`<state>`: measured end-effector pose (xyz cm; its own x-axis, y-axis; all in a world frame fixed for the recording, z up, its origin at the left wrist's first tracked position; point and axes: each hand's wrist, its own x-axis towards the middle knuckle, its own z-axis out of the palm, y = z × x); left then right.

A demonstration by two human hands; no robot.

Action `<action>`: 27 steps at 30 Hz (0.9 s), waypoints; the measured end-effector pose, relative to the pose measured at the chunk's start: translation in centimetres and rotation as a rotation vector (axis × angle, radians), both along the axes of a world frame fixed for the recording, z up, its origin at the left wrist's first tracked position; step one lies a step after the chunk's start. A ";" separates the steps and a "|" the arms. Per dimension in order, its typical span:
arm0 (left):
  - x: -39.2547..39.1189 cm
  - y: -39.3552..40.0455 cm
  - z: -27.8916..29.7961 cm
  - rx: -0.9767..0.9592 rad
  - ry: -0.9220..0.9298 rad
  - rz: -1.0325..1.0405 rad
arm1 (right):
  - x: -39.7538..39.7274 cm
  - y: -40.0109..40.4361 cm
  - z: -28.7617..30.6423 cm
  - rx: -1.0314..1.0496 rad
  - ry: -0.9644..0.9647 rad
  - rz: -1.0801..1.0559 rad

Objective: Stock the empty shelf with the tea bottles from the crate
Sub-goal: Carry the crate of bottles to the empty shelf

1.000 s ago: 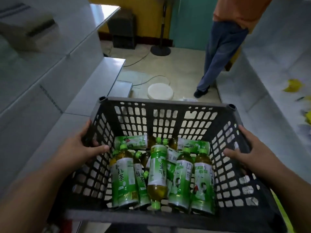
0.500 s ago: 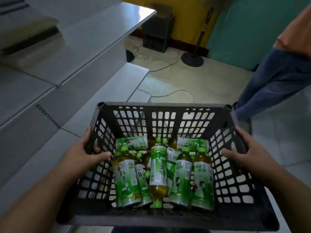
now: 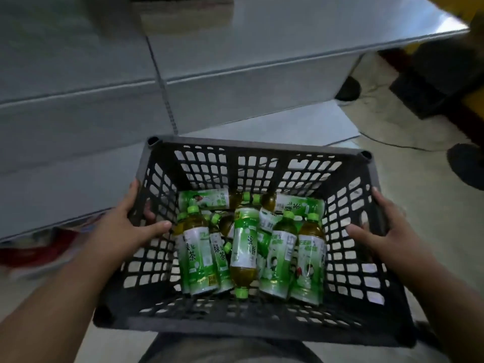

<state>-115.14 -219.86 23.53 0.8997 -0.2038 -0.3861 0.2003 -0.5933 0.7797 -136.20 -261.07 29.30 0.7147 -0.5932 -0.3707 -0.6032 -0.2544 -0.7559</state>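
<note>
A dark grey slatted crate (image 3: 256,145) hangs in front of me, carried by both hands. My left hand (image 3: 123,226) grips its left wall, thumb inside and fingers outside. My right hand (image 3: 385,229) grips the right wall the same way. Several green tea bottles (image 3: 245,244) with green caps and white-green labels lie jumbled on the crate's floor. Bare grey metal shelves (image 3: 235,40) run across the view just beyond the crate, a lower shelf board (image 3: 275,124) right behind its far rim.
A shelf upright with slots (image 3: 167,100) divides the shelving. A black box (image 3: 440,82) and a cable lie on the tiled floor at the right, near a dark shoe (image 3: 466,163). Red packaging (image 3: 34,247) shows under the shelf at the left.
My view and the crate have swung left toward the shelves, which now fill the background. The person in the orange top has left the view. Both hands keep their grip.
</note>
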 end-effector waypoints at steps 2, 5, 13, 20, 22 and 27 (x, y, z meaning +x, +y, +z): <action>-2.3 0.9 -0.7 0.003 -0.023 0.119 | 3.4 -1.5 -0.2 -0.013 0.020 0.140; -5.9 2.9 -1.6 -0.004 -0.031 0.306 | 8.1 -1.7 -0.7 -0.018 0.022 0.320; -17.0 8.7 -4.5 0.064 -0.037 0.718 | 17.4 5.3 -4.4 -0.017 0.065 0.745; -23.8 8.8 -7.3 0.113 0.018 1.104 | 23.0 12.2 -10.7 0.033 0.093 1.071; -25.3 7.6 -9.0 0.119 0.046 1.204 | 25.0 14.0 -13.2 0.013 0.104 1.169; -28.7 3.6 -16.0 0.151 0.110 1.452 | 28.7 18.3 -20.7 -0.017 0.159 1.387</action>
<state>-143.85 -216.25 7.49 0.2398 0.8844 -0.4004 0.7338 0.1049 0.6713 -107.45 -242.81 8.57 0.6670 0.5502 -0.5024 0.0672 -0.7160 -0.6949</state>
